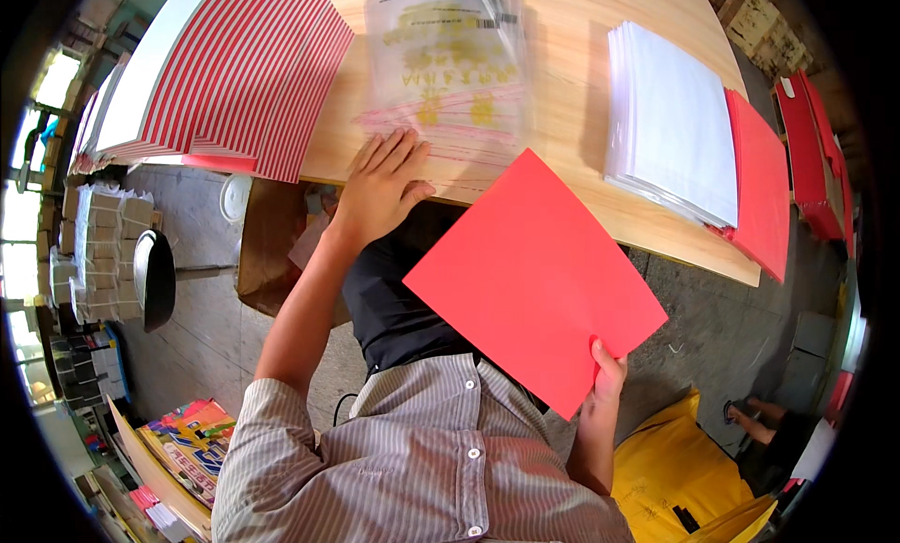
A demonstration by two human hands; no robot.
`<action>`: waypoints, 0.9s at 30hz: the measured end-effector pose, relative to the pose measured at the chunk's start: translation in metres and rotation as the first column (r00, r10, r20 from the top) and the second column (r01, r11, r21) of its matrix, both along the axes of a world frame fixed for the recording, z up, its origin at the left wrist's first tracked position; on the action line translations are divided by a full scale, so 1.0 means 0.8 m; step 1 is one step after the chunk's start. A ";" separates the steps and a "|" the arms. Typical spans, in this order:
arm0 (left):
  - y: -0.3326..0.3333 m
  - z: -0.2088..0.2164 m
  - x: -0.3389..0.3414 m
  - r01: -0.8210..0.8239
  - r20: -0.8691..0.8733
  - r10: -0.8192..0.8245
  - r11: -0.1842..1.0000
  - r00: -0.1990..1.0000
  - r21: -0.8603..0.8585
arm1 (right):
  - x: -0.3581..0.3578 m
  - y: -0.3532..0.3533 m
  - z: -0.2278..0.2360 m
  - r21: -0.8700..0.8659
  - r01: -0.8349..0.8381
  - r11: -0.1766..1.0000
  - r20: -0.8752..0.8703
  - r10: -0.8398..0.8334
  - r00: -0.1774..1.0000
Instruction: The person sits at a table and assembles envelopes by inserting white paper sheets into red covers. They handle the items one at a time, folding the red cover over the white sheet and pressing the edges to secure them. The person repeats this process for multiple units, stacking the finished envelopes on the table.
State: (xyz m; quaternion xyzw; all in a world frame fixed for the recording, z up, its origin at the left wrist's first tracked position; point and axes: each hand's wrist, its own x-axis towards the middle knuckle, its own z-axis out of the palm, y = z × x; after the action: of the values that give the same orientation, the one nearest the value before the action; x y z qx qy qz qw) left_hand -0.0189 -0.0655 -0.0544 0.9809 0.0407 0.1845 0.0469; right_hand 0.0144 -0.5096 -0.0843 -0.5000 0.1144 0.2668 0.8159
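Observation:
A flat red rectangular sheet or thin booklet [534, 281] is tilted in front of my body, its upper corner over the table edge. My right hand [607, 374] pinches it near its lower right side, thumb on top and fingers hidden beneath. My left hand [384, 187] lies flat at the table's front edge with fingers stretched out. Its fingertips rest at the lower end of a pile of clear plastic bags [445, 74], which carry yellow print and pinkish-red strips.
On the wooden table [572, 103], a tall stack of red-and-white layered booklets [244, 65] stands left. A pile of white filled sleeves [670, 121] lies right, beside red sheets [761, 187]. Below are a cardboard box [267, 252], a stool [155, 281] and a yellow sack [675, 468].

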 end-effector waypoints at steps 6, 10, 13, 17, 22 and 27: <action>-0.026 0.019 -0.006 0.072 -0.054 -0.070 0.997 0.996 0.037 | 0.012 0.024 0.007 -0.034 0.069 0.997 -0.052 -0.070 0.996; -0.026 0.022 -0.011 0.092 -0.099 -0.091 0.996 0.991 0.006 | 0.017 0.017 0.007 -0.056 0.072 0.996 -0.024 -0.074 0.997; -0.025 0.023 -0.013 0.092 -0.129 -0.087 0.995 0.988 0.029 | 0.018 0.015 0.008 -0.071 0.101 0.992 -0.024 -0.103 0.994; -0.025 0.018 -0.008 0.062 -0.125 -0.057 0.997 0.991 0.035 | 0.020 0.004 0.017 0.004 0.121 0.993 -0.033 -0.121 0.992; -0.026 0.011 0.003 0.013 -0.074 -0.012 1.000 0.997 0.018 | 0.022 -0.006 0.016 0.033 0.137 0.990 -0.032 -0.136 0.990; -0.030 0.018 0.012 0.022 0.010 -0.022 1.000 1.000 -0.008 | 0.016 0.001 0.023 -0.004 0.122 0.992 -0.019 -0.123 0.992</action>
State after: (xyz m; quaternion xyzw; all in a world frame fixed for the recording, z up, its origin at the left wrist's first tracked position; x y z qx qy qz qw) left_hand -0.0092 -0.0895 -0.0396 0.9802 0.0303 0.1885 0.0531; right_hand 0.0276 -0.5089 -0.0659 -0.4907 0.1531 0.2208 0.8289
